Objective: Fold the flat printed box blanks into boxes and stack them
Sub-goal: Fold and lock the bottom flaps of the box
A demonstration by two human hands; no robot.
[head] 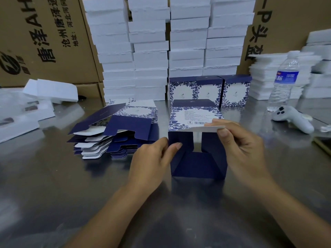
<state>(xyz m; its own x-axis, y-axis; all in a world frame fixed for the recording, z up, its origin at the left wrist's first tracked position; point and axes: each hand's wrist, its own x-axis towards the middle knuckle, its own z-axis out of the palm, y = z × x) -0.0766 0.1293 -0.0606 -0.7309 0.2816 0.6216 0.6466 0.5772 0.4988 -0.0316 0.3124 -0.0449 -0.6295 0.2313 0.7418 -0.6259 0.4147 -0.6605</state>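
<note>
Head view: left hand (152, 156) is pinching the nine-o'clock wall of the half-formed box (197, 163), steadying it, while right hand (240, 140) is pinching its white flap (206, 129), apparently for tucking.

a dull, reflective metal bench (53, 185) fills the foreground. behind it, tall brown cardboard cartons (44, 42) with black print and stacked white foam trays (150, 56) close the view.

You get even, cool, fairly bright light, with a dull sheen and blurred reflections on the steel counter (53, 185). The wide lens bows the edges. The white stacks (148, 51) behind look soft and nearly washed out.
</note>
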